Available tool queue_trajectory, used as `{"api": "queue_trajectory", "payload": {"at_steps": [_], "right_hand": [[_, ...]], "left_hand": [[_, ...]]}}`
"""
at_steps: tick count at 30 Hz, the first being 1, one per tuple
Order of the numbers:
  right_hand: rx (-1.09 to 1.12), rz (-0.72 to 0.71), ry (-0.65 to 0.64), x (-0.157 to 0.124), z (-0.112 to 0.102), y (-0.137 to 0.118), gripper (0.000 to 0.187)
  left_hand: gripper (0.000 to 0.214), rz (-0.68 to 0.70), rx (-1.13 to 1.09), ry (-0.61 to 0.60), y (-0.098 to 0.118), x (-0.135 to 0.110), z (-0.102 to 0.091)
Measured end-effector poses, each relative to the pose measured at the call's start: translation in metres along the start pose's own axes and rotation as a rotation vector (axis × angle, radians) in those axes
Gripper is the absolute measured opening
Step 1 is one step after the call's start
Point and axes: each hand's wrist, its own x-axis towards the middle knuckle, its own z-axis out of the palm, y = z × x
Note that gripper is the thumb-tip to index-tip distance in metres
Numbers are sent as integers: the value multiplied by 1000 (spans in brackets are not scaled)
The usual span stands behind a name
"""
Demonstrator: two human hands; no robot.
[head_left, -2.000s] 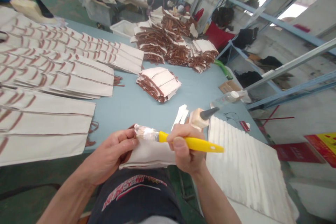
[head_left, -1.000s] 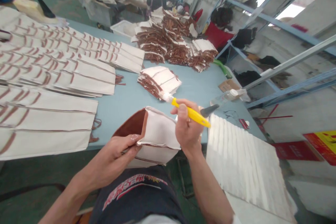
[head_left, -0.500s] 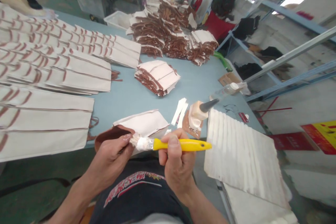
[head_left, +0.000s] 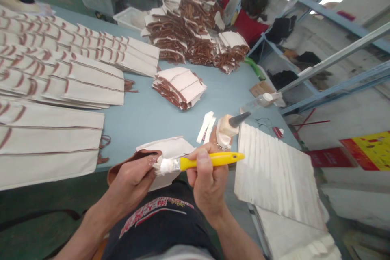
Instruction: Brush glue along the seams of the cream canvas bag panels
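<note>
My right hand (head_left: 207,185) is closed round a yellow-handled brush (head_left: 210,161), its glue-laden bristles pointing left. The bristles touch the edge of a cream fabric piece with brown trim (head_left: 166,150), which my left hand (head_left: 134,180) grips at the table's front edge. Just beyond the brush stands a glue pot with a black-handled brush (head_left: 228,126) in it, beside two small white strips (head_left: 205,126).
Rows of overlapping cream-and-brown pieces (head_left: 61,85) cover the left of the blue table (head_left: 146,113). A small stack (head_left: 178,85) lies mid-table, bigger piles (head_left: 189,36) at the back. A white ribbed board (head_left: 274,174) sits on the right. Metal shelving (head_left: 319,73) stands beyond.
The brush went out to the glue pot and came back with white glue on it. The fabric piece was lifted, turned and lowered; the bristles now rest against its edge by my left hand.
</note>
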Motion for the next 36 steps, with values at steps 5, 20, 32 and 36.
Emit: {"api": "queue_trajectory", "payload": {"at_steps": [5,20,32,36], "right_hand": [[-72,-30,82,5,-5,0,31],[61,-170,-122,33,-12,-3,37],[-190,-481,-79,42,-26,7,33],[-204,-381,-180,43,-23,12,37]], "left_hand": [[23,-38,7,35,2,2,1],[37,-684,-621,-114,8,29,-21],[40,-918,-1087,-81,15,30,-18],[39,-929,-1050,-86,15,33,-18]]}}
